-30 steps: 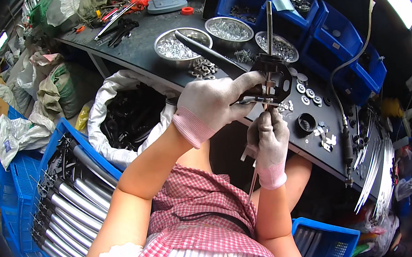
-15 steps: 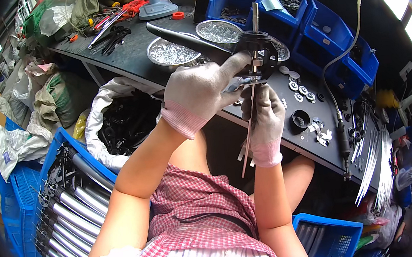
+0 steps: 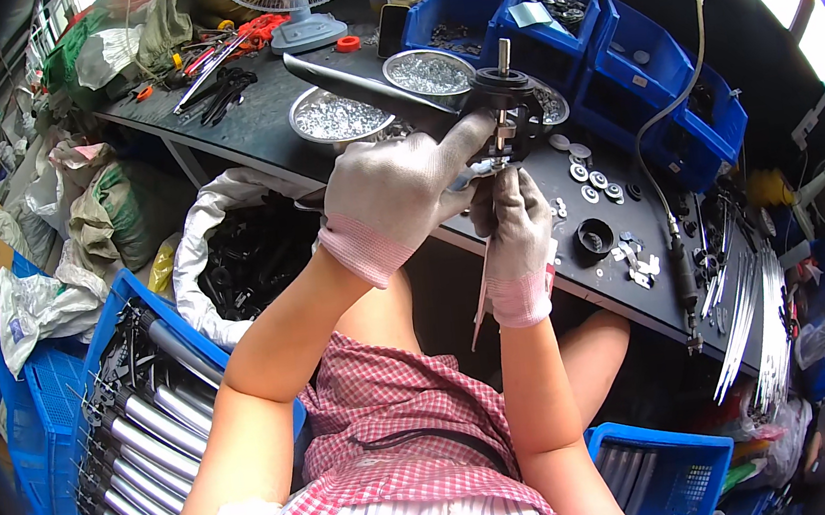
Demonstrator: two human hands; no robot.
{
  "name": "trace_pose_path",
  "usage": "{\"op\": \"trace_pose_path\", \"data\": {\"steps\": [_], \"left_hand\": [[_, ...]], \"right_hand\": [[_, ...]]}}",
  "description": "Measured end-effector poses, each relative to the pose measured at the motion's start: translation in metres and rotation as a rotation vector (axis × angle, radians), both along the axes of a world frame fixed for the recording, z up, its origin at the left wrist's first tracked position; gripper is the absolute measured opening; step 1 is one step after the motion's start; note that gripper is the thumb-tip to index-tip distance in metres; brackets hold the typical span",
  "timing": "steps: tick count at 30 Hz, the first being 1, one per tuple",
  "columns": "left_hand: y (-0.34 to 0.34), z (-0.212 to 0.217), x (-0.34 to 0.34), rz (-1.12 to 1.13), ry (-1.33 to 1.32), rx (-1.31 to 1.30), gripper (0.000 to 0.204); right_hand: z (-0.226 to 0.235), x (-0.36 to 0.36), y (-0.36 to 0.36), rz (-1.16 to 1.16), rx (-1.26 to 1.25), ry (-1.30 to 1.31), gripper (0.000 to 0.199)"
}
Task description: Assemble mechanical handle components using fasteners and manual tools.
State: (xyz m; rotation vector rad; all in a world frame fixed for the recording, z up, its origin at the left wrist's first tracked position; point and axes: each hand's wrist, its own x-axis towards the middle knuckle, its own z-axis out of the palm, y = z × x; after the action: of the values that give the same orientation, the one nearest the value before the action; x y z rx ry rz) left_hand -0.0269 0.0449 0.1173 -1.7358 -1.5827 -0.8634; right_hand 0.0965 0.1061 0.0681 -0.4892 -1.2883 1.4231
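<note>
In front of the bench, my gloved left hand grips a black assembly with a metal shaft through it. Its long black lever points up and left over the bowls. Gloved too, my right hand has its fingers closed just under the assembly, at the lower end of the metal parts. What those fingertips pinch is too small and covered to make out. A thin pinkish-silver strip hangs down beside the right palm; its upper end is hidden by the hand.
Metal bowls of small clear-looking parts stand on the bench, below blue bins. White discs and a black cup lie at right. A blue crate of curved silver tubes and a sack of black parts flank my left arm.
The right fingertips have moved up against the shaft's lower end, and the thin strip has shifted beside the palm. A flat disc that showed there is now covered. My left hand keeps its grip.
</note>
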Motion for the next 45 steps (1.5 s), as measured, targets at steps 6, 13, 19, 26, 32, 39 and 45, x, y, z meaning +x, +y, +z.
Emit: {"op": "trace_pose_path", "data": {"steps": [6, 13, 19, 26, 32, 39, 45], "left_hand": [[-0.001, 0.001, 0.007, -0.002, 0.023, 0.039, 0.061], [-0.001, 0.002, 0.021, 0.062, 0.15, -0.026, 0.065], [-0.01, 0.008, 0.03, 0.019, 0.109, -0.086, 0.066], [-0.013, 0.003, 0.039, -0.062, 0.077, -0.112, 0.072], [-0.012, 0.0, 0.035, -0.045, 0.079, -0.133, 0.071], [-0.011, -0.003, 0.038, -0.079, 0.093, -0.129, 0.069], [-0.009, -0.003, 0.034, -0.087, 0.103, -0.179, 0.069]], "right_hand": [[-0.005, 0.007, -0.002, -0.065, 0.021, -0.025, 0.038], [-0.007, 0.013, 0.0, -0.017, 0.002, 0.03, 0.04], [-0.002, 0.019, -0.012, 0.004, -0.046, 0.157, 0.035], [-0.007, 0.023, -0.008, -0.13, -0.011, 0.084, 0.034], [-0.016, 0.031, -0.004, 0.1, -0.053, 0.243, 0.03], [-0.021, 0.03, -0.003, 0.024, -0.016, 0.265, 0.026], [-0.024, 0.033, -0.002, 0.085, -0.031, 0.275, 0.039]]}}
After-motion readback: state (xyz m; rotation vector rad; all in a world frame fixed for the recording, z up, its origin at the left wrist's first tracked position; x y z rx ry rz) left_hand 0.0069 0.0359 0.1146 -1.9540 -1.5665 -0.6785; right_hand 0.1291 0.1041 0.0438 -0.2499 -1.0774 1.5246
